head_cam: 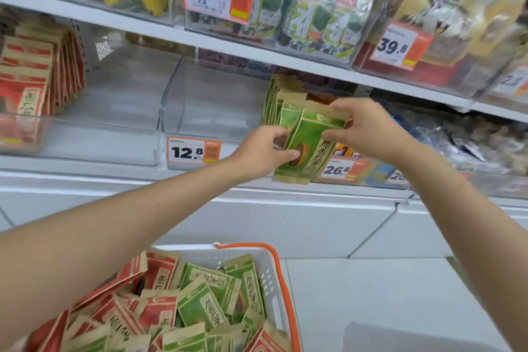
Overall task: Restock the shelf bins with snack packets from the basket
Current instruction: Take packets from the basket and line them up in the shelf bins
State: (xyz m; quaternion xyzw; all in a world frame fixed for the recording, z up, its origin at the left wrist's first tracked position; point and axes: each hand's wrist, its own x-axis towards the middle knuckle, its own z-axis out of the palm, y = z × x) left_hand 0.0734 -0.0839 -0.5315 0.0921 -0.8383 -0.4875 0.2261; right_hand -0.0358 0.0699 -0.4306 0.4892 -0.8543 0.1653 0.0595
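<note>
Bare left grip [264,151], bare right grip [368,130]

White metal shelf boards [128,23] w/ orange-edged price tags [194,151], seaweed packs [320,8] on upper tier. White base panel [257,214] below; pale floor tiles [371,294], bright even light.

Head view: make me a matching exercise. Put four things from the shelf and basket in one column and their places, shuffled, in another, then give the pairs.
Things
1. green packet bundle
2. red packet row
3. basket
4. 12.8 price tag

Places
A. bottom of the frame, holding loose packets
B. on the front of the middle clear bin
C. gripped by the left hand and right hand
D. standing in the far-left bin

Pairs: 1-C, 2-D, 3-A, 4-B
</note>
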